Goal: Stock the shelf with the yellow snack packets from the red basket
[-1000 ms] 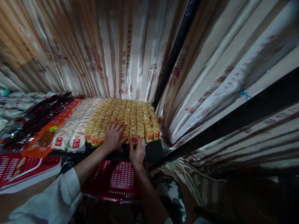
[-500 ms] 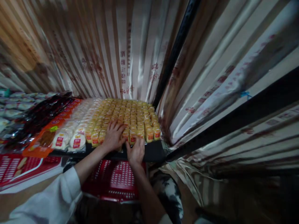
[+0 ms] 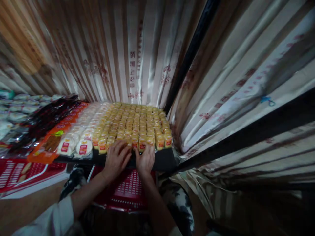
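Observation:
Rows of small yellow wrapped cakes with red labels [image 3: 130, 119] stand close together on a black shelf [image 3: 166, 159]. At the front row, my left hand [image 3: 116, 159] rests with bent, slightly spread fingers against the lower front of the packets. Just right of it, my right hand [image 3: 145, 159] touches the front packets. Its thumb is apart from the fingers, and a packet's red label shows between them. Neither hand has lifted a packet off the shelf. The fingertips partly hide the packets they touch.
Left of the cakes lie clear packets of white round cakes [image 3: 83, 147], an orange bag [image 3: 50, 146] and dark shiny packages [image 3: 46, 118]. Red baskets [image 3: 129, 191] [image 3: 11, 173] stand below the shelf edge. Striped curtains [image 3: 120, 49] and a dark pole [image 3: 189, 52] rise behind.
My left hand has drawn back from the tops of the packets to the front edge, uncovering several yellow cakes. My right hand stays at the front row. The view has shifted slightly.

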`<control>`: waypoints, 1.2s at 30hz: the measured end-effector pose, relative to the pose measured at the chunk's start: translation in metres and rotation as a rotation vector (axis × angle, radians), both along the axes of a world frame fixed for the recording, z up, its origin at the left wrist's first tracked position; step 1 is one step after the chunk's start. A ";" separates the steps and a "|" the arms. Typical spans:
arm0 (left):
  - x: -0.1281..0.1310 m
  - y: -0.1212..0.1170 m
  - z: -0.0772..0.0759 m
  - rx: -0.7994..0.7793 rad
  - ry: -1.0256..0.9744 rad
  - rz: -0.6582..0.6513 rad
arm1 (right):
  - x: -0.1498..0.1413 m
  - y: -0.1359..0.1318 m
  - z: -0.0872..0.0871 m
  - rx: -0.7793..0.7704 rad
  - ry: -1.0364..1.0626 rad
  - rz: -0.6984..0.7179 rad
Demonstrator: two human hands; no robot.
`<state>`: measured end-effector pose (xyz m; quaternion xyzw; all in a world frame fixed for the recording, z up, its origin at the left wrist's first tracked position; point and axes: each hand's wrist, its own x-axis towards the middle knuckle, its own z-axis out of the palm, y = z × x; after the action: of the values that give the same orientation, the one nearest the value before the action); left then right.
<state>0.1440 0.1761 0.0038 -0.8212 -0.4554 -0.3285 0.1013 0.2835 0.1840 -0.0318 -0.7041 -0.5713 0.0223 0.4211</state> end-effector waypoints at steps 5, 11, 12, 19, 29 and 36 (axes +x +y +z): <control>0.001 -0.024 -0.038 -0.026 -0.024 -0.047 | 0.001 0.001 -0.002 0.018 -0.001 0.008; 0.012 -0.013 -0.049 -0.027 -0.079 0.061 | 0.001 0.001 -0.001 0.001 0.027 0.005; 0.012 -0.012 -0.048 -0.015 -0.084 0.070 | 0.001 0.001 -0.001 0.000 0.028 0.009; 0.014 -0.008 -0.047 0.002 -0.105 0.070 | 0.002 0.001 -0.001 0.003 -0.003 0.009; 0.018 -0.012 -0.033 -0.041 -0.186 -0.009 | 0.002 0.002 -0.001 0.041 0.015 0.019; 0.030 0.045 0.034 -0.130 -0.012 0.029 | 0.002 0.001 0.000 0.048 0.012 0.025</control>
<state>0.1739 0.2215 0.0379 -0.8174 -0.4881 -0.3017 0.0499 0.2853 0.1850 -0.0318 -0.6867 -0.5778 0.0179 0.4408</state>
